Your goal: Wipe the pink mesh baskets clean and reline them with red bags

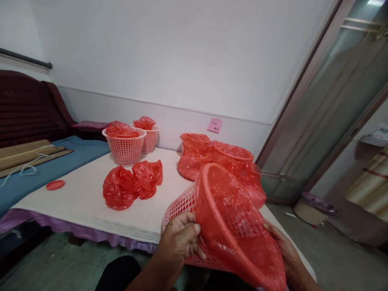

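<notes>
A pink mesh plastic basket (181,201) leans on its side toward me at the near edge of the bed, its round mouth facing right. A thin red plastic bag (242,202) lines its inside and is folded out over the rim. On the basket's left side, my left hand (178,238) is closed, its thumb and fingers pinching the bag's edge below the rim. My right hand (283,246) grips the bag at the right side of the mouth; part of that hand is hidden behind the plastic.
Two baskets (125,149) holding red bags stand at the back left. Crumpled red bags (133,184) and a red ring (55,185) lie on the white sheet (81,198). Bag-lined baskets (233,151) stand by the wall. A bin (312,210) is on the floor at right.
</notes>
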A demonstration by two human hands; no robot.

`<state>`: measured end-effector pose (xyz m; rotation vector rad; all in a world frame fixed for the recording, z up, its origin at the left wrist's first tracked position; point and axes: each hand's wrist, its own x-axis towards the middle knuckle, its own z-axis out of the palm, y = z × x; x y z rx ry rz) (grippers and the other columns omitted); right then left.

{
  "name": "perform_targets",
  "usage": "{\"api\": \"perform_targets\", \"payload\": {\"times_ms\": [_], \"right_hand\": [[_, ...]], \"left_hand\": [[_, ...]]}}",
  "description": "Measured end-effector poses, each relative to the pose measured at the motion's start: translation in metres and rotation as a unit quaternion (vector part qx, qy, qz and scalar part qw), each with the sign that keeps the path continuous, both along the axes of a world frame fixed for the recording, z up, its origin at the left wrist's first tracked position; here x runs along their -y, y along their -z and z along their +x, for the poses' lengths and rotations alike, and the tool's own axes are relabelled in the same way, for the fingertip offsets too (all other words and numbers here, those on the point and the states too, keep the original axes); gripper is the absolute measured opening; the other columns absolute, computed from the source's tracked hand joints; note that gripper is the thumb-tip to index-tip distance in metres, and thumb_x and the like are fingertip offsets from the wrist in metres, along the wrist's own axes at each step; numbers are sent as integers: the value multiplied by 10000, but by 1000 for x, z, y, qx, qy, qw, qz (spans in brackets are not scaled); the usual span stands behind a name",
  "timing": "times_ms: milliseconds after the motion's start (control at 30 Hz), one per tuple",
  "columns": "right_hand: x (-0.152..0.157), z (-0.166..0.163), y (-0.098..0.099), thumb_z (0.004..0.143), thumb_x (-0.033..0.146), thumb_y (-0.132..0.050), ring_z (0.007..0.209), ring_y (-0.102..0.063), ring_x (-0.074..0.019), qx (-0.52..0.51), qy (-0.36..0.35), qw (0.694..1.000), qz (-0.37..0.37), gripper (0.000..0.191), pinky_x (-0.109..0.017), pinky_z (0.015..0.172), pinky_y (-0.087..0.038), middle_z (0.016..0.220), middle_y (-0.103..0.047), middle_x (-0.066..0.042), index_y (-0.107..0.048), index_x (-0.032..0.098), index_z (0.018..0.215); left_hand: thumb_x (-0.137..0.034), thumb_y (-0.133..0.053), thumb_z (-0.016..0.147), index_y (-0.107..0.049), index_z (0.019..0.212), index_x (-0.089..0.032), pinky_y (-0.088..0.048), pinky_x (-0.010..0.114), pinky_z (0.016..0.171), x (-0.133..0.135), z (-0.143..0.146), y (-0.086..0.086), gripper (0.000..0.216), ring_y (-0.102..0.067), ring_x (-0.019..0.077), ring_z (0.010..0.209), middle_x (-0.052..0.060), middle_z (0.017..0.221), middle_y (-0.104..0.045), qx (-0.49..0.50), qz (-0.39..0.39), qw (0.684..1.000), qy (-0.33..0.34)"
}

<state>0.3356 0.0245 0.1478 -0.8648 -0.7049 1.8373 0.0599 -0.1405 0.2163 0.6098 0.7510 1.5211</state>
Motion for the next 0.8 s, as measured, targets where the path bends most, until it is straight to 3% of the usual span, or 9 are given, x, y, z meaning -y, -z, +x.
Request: {"api": "perform_targets", "payload": {"times_ms": [400,633,800], "right_hand": [[5,-1,-5,668,163,-722,684,-721,-236,9,-17,999,-26,199,-361,691,-583,810,-764,-40,-728,221,858],[6,-3,-4,652,165,-737,689,-725,-236,8,-13,1000,-26,217,-353,692,-583,824,-768,-38,-731,230,859],[7,-4,-6,652,170,-731,711,-730,-253,2,-17,999,-33,244,-375,709,-589,839,-768,-50,-730,216,891]], "left_hand": [[-377,-772,694,-585,772,-141,-545,235,501,5,10,-4,311,-602,99,491,1,602,-635,83,1,997,-1],[-322,-828,626,-584,827,-152,-537,237,553,8,12,-9,359,-620,103,526,10,661,-665,24,5,999,25],[-372,-772,649,-552,783,-155,-504,221,475,6,15,-5,337,-559,79,425,-11,568,-631,18,-24,1000,-6]]}}
